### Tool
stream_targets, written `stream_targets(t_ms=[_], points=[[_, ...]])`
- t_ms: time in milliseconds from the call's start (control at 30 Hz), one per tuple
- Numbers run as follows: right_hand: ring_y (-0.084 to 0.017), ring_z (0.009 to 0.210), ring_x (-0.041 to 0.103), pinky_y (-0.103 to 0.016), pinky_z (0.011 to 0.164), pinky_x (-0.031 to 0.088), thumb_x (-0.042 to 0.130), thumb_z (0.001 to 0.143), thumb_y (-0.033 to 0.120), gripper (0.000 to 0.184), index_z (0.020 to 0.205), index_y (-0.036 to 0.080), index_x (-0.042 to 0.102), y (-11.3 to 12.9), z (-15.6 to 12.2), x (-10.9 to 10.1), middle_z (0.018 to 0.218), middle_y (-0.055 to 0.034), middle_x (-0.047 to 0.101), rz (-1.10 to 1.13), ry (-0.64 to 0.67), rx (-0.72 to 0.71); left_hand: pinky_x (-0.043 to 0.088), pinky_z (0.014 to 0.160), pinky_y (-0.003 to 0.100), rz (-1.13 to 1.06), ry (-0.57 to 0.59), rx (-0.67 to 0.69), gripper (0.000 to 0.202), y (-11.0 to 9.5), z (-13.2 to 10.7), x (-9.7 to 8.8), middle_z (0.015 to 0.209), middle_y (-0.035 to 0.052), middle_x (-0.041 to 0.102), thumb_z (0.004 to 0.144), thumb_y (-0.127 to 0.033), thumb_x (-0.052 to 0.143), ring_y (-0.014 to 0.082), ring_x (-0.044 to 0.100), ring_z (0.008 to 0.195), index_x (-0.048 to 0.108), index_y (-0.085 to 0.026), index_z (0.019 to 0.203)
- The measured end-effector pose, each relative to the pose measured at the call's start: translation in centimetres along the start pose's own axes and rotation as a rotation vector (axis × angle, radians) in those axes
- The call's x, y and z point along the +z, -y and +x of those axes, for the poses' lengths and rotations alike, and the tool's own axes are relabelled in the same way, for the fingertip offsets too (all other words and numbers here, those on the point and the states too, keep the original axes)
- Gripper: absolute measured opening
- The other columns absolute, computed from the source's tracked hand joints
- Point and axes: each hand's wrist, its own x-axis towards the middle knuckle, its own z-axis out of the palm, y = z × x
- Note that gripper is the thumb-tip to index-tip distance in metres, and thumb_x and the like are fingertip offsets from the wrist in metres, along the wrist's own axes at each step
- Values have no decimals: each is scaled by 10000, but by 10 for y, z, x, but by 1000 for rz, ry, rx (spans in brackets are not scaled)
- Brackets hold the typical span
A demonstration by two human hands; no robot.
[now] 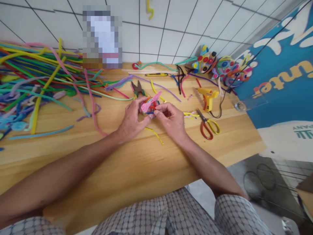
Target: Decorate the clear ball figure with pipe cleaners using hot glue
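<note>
My left hand (133,119) and my right hand (171,120) meet over the middle of the wooden table (127,169). Both are closed on a small pipe-cleaner figure (150,103), pink on top with red and blue parts below. The fingers pinch it from either side, and its lower part is hidden between them. A loose yellow pipe cleaner (154,133) lies on the table just under my wrists. Brown-handled pliers (137,89) rest right behind the figure.
A big heap of coloured pipe cleaners (31,81) covers the left of the table. A yellow glue gun (207,97) and red-and-yellow scissors (207,125) lie to the right. Finished colourful figures (220,67) stand at the back right by a blue banner (281,71).
</note>
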Motion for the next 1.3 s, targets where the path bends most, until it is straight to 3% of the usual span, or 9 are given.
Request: stream_targets(t_ms=[300, 467, 633, 900, 1167, 1300], points=[[-173, 755, 682, -343, 753, 573, 753, 971, 290, 33, 968, 268, 777, -2, 0, 0, 871, 6, 784, -96, -7, -36, 532, 1221, 529, -19, 0, -40, 466, -7, 3, -3, 1491, 124, 729, 1065, -403, 657, 319, 693, 1374, 581, -247, 1497], [-182, 775, 663, -364, 801, 565, 761, 1003, 304, 43, 1000, 268, 785, -1, -1, -2, 876, 0, 761, -155, -16, -112, 561, 1165, 514, -17, 3, -52, 426, -8, 5, -3, 1429, 123, 756, 1094, -416, 620, 305, 720, 1279, 594, -236, 1479], [-190, 791, 616, -372, 820, 556, 749, 1060, 376, 118, 1086, 273, 801, 0, -5, -14, 893, -12, 726, -215, -9, -213, 552, 1185, 527, -45, 0, -65, 411, -7, 6, -3, 1433, 118, 757, 1096, -425, 625, 307, 710, 1307, 603, -250, 1467], [-184, 817, 613, -345, 762, 534, 709, 1064, 255, 113, 1117, 289, 803, -10, -1, -21, 920, -13, 704, -184, 37, -321, 561, 1183, 519, -89, 3, -131, 370, -8, 8, -4, 1414, 108, 772, 1131, -472, 610, 292, 727, 1299, 619, -260, 1435], [-185, 809, 601, -354, 784, 550, 733, 1036, 253, 108, 1112, 287, 802, -14, 3, -15, 940, -16, 703, -143, 65, -296, 598, 1137, 477, -43, -19, -149, 331, -11, 8, -4, 1363, 87, 788, 1145, -477, 603, 267, 753, 1245, 630, -266, 1398], [-182, 811, 597, -346, 786, 547, 748, 1026, 226, 125, 1124, 284, 802, -14, 3, -15, 934, -13, 697, -149, 71, -304, 597, 1134, 504, -33, -26, -168, 332, -9, 8, -3, 1342, 103, 788, 1143, -470, 606, 289, 759, 1237, 631, -255, 1394]])
